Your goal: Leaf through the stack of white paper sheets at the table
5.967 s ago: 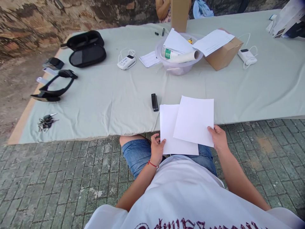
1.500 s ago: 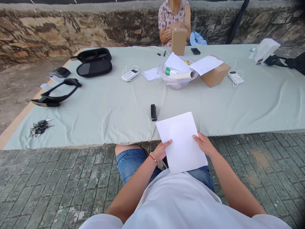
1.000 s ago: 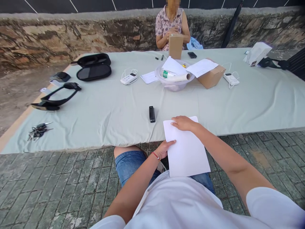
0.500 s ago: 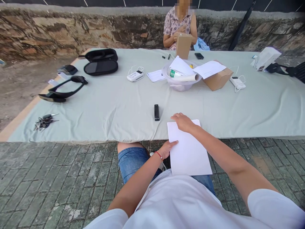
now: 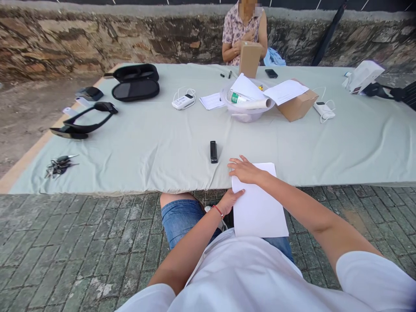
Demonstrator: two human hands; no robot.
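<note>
White sheets of paper [image 5: 260, 208] lie partly on my lap and partly on the table's near edge. My left hand [image 5: 230, 200] grips them by the left edge, its thumb on top and the other fingers hidden underneath. At the upper left corner rests my right hand [image 5: 246, 170], palm down with its fingers spread past the paper's edge. Just beyond and left of that hand, a black stapler [image 5: 213, 151] lies on the tablecloth. How many sheets there are I cannot tell.
On the tablecloth [image 5: 156, 143] are keys [image 5: 61, 166], a black headset [image 5: 86, 123], an open black case [image 5: 135, 84], a plastic bowl [image 5: 248, 113] with papers and a roll, and a cardboard box [image 5: 297, 104]. A person [image 5: 242, 34] sits opposite behind an upright brown box [image 5: 249, 60].
My right hand has shifted slightly left and its fingers have spread more. The upper part of the paper has turned a little to the right. My left hand keeps its grip.
</note>
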